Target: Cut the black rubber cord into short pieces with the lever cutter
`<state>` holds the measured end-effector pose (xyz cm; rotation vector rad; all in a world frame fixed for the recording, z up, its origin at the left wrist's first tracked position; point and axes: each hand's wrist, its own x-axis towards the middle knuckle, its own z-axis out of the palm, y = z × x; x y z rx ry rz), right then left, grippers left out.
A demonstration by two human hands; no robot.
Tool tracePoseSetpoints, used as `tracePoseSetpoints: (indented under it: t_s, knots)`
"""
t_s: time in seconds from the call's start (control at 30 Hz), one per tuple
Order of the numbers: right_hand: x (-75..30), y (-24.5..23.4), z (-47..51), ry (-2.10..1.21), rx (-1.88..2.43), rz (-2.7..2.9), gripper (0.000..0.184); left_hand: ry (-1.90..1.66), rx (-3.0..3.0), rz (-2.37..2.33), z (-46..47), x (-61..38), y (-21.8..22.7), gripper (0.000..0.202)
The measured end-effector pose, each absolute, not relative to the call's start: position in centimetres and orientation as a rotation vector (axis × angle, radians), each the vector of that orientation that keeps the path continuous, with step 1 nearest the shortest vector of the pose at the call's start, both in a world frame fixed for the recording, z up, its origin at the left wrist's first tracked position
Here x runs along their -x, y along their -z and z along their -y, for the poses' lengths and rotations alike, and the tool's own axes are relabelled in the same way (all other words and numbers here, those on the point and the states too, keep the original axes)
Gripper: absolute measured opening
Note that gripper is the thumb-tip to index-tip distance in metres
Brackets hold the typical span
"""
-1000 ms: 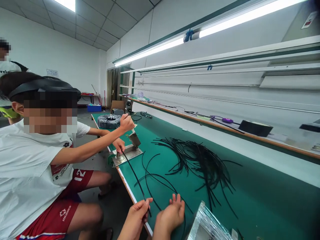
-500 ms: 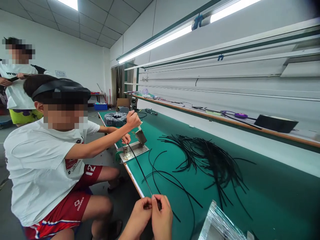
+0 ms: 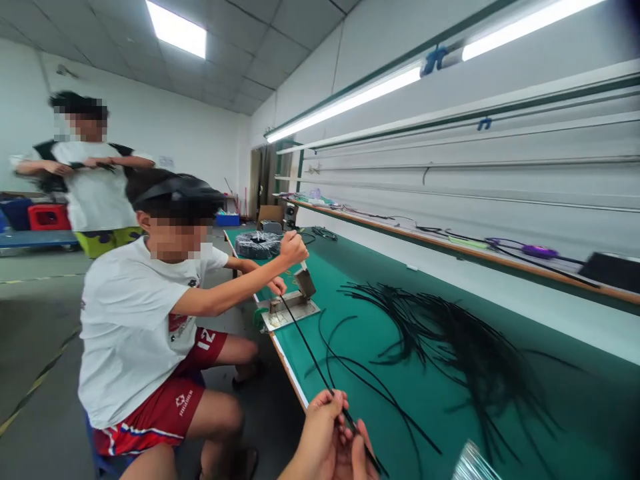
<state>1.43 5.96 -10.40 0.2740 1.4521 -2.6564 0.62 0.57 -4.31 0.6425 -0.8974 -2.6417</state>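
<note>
Head view: standing here, I see the left hand [image 3: 320,427] with fingers clamped on a black cord [image 3: 305,337]; right hand [image 3: 364,457], just beside it, fingers also closed round the cord, lower down. Cord runs slantwise over the edge of the green desk [image 3: 355,263] to a seated co-worker's hand [image 3: 277,287] at a metal tool [image 3: 295,315]. Co-worker's other hand [image 3: 294,249], a fist, is raised above the tool. Loose cords [image 3: 400,407] lie nearby; big cord pile [image 3: 445,327] farther right. Silvery wrapped item [image 3: 473,465], cut off at bottom.
</note>
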Motion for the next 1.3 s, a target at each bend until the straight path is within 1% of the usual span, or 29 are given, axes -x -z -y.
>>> tracePoseSetpoints:
  t_s: [0.07, 0.1, 0.2, 0.3, 0.53, 0.7, 0.87, 1.17, 1.3]
  knots:
    - [-1.8, 9.5, -6.2, 2.666, -0.356, -1.335, 0.068, 2.643, -0.671, 0.910, -1.5, -0.7, 4.4, 0.059]
    - [-1.9, 9.0, -6.4, 2.682, -0.387, -1.354, 0.070, 2.651, -0.677, 0.937, -2.0, -0.8, 4.5, 0.058]
    - [-1.9, 7.9, -7.1, 2.695, -0.555, -1.501, 0.064, 2.671, -0.634, 1.073, -3.0, -1.1, 5.2, 0.054]
    - [-1.7, 7.2, -7.8, 2.774, -0.760, -1.435, 0.053, 2.632, -0.567, 1.244, -3.9, -1.3, 6.2, 0.050]
    - [-2.3, 5.4, -7.7, 2.850, -0.949, -1.361, 0.043, 2.545, -0.672, 1.429, -4.6, -0.2, 6.7, 0.047]
    - [-2.3, 4.7, -7.8, 2.879, -0.948, -1.329, 0.035, 2.458, -0.689, 1.657, -4.4, 0.4, 6.2, 0.043]
    - [-2.1, 5.0, -7.9, 2.909, -0.964, -1.278, 0.035, 2.342, -0.647, 1.756, -4.7, 0.2, 6.4, 0.038]
    - [-1.7, 4.8, -8.2, 2.906, -0.996, -1.180, 0.031, 2.333, -0.639, 1.781, -4.5, 0.6, 7.8, 0.038]
    - [-1.5, 5.6, -8.5, 2.873, -0.956, -1.241, 0.034, 2.332, -0.652, 1.746, -4.7, 0.8, 7.9, 0.039]
